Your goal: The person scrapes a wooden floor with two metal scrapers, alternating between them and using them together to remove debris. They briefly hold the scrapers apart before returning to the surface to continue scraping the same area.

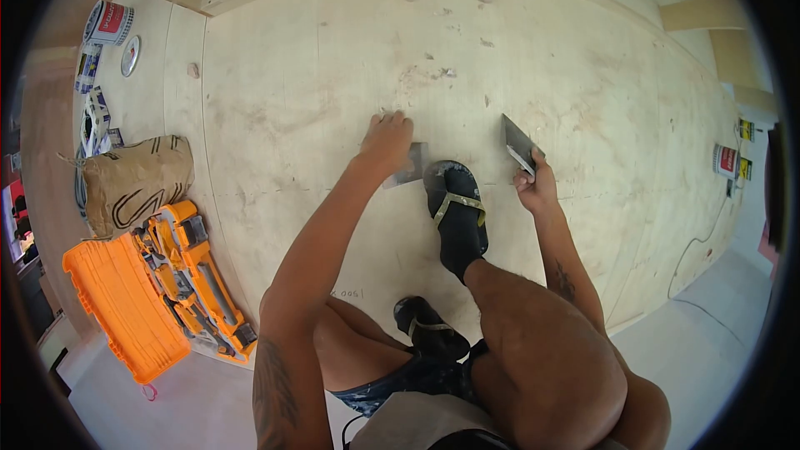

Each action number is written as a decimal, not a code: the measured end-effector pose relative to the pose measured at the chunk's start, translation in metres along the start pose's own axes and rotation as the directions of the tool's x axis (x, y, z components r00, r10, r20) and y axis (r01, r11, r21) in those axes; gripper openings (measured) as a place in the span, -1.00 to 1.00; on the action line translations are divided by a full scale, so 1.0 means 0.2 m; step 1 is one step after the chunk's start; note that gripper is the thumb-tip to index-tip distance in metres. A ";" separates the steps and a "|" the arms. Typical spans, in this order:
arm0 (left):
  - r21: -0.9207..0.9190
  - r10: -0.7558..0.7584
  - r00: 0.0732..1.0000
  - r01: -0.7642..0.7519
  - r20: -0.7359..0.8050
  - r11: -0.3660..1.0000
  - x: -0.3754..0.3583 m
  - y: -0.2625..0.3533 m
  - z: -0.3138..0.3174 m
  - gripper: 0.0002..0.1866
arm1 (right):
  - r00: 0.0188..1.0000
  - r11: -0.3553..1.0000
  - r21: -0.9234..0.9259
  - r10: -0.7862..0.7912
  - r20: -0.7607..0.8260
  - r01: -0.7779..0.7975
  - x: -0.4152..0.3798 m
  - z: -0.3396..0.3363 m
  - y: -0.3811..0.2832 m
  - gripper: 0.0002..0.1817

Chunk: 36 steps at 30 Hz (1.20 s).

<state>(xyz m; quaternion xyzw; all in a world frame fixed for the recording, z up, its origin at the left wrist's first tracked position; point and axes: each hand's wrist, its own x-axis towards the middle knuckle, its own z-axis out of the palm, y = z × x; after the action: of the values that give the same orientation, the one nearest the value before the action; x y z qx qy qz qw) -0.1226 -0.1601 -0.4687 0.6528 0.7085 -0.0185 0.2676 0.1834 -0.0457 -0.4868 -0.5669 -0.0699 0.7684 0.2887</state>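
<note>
My left hand (388,143) is closed, knuckles up, low over the pale plywood floor (333,100). A grey flat scraper (410,163) juts out from its thumb side, slightly blurred; the grip on it is hidden under the fingers. In my right hand (537,186) is a filling knife (520,145), its wide dark blade pointing up and left, with whitish paste along one edge. My black sandalled foot (455,204) stands between the two hands, close to the scraper. Patches of filler or marks (429,73) dot the board beyond the hands.
On the left lie an open orange tool case (125,304), a brown paper bag (137,183), a tin (108,23) and a round lid (131,56). At the far right are another tin (725,161) and a cable (687,250). Wooden beams (704,13) border the back.
</note>
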 end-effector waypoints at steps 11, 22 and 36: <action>-0.977 -0.834 0.548 -0.132 0.069 -0.168 -0.29 0.18 0.32 -0.51 | 1.000 0.996 0.088 -0.024 0.013 0.023 0.01 0.05 0.04 -0.83; -0.993 -0.715 0.695 -0.013 0.075 -0.117 -0.24 0.26 0.31 -0.46 | 0.998 0.996 0.077 0.039 0.042 -0.042 -0.02 0.09 0.05 -0.85; -0.956 -0.888 0.447 -0.199 0.109 -0.217 -0.12 0.31 0.55 -0.75 | 0.999 0.999 0.014 0.034 0.009 -0.035 -0.03 0.13 0.05 -0.83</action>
<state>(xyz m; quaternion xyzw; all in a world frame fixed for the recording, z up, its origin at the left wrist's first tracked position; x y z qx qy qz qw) -0.0252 -0.2138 -0.5324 -0.1094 0.6936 0.6448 0.3021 0.1580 -0.0510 -0.4763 -0.5626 -0.0559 0.7762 0.2791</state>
